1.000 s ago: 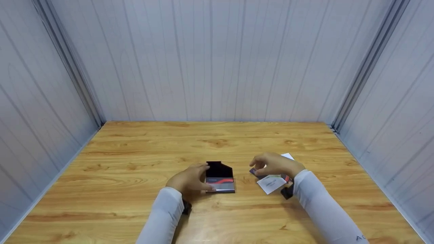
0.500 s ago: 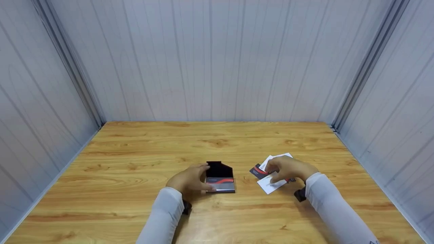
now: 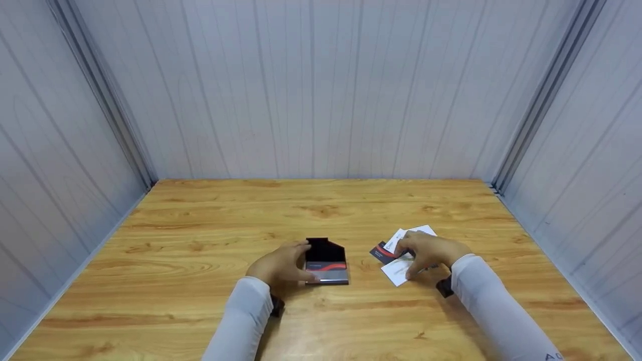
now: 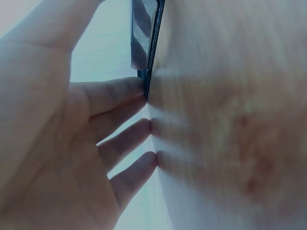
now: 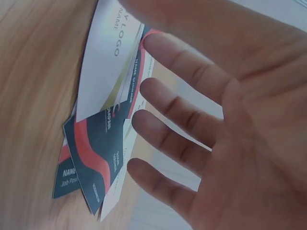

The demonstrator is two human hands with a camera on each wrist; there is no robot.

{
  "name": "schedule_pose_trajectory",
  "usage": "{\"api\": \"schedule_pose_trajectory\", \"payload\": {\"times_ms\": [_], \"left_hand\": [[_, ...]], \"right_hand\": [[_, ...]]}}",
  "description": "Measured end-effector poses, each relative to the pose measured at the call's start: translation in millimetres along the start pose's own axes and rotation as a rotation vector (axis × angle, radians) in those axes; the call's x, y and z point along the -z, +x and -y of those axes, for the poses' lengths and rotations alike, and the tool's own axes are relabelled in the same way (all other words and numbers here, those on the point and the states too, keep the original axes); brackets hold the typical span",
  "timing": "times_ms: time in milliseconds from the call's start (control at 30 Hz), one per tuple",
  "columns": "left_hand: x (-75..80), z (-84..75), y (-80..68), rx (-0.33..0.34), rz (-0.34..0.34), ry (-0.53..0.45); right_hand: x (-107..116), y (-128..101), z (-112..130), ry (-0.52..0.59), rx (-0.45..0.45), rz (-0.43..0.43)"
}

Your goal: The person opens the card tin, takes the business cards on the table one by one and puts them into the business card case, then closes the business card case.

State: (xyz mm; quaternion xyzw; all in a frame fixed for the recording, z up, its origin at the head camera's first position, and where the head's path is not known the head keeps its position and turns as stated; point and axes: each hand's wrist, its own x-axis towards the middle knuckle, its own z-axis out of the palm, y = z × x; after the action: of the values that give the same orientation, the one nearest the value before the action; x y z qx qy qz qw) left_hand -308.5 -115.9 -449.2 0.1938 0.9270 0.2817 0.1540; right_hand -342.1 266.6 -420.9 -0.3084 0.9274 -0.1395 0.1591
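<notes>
Open black card case; loose cards fanned flat.

Left hand rests fingertips down, fingers straight; right hand hovers palm down, fingers spread.

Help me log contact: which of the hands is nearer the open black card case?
Left. The left hand rests against the card case, fingers touching its edge. The right hand is off to the side, over the loose cards.

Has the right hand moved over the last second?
Yes. The right hand has shifted rightward, away from the card holder, and now sits over the loose cards.
</notes>
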Motion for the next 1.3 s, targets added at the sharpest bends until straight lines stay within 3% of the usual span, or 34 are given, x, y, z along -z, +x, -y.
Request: {"api": "schedule_pose_trajectory", "payload": {"times_ms": [167,867,1200,1300], "left_hand": [[-0.8,-0.3,-0.5,-0.001,0.009,0.01],[-0.9,0.6,0.5,-0.002,0.001,0.001],[-0.4,0.9,1.2,-0.013,0.005,0.001],[-0.6,1.2,0.3,0.0,0.002,-0.013]], "right_hand": [[-1.2,1.8,-0.4,0.004,0.014,0.013],[0.3,5.4,1.1,0.152,-0.092,0.041],[0.1,0.6,-6.5,0.09,0.005,-0.008],[-0.3,0.1,-8.2,0.108,-0.01,0.001]]}}
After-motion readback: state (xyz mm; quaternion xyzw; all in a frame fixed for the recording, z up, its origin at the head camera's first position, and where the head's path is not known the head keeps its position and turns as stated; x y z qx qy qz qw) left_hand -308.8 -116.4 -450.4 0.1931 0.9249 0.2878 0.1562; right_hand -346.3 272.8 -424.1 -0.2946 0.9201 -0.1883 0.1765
